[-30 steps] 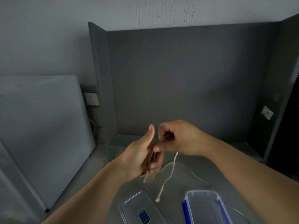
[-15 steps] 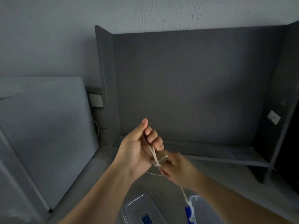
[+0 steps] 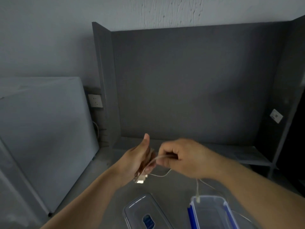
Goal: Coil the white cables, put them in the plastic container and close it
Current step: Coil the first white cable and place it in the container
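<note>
My left hand (image 3: 137, 158) is held up with the thumb pointing upward, and turns of a white cable (image 3: 160, 175) are wound around its fingers; a plug end hangs below the palm. My right hand (image 3: 183, 157) pinches the cable just right of the left fingers. The loose tail drops from under my right hand, its end hanging over the open clear plastic container (image 3: 212, 214) with blue clips. The container's clear lid (image 3: 145, 212) lies flat to its left. Another thin white cable (image 3: 242, 216) lies by the container's right side.
A grey desk (image 3: 105, 177) carries everything, closed in by a dark grey back panel (image 3: 189, 83) and side panels. A low shelf (image 3: 244, 156) runs along the back right. A large light-grey board (image 3: 42, 138) leans at the left, beside a wall socket (image 3: 95, 100).
My right hand has come back up from below the left hand to the right of its fingers, carrying the cable around them. The cable's tail now hangs over the container.
</note>
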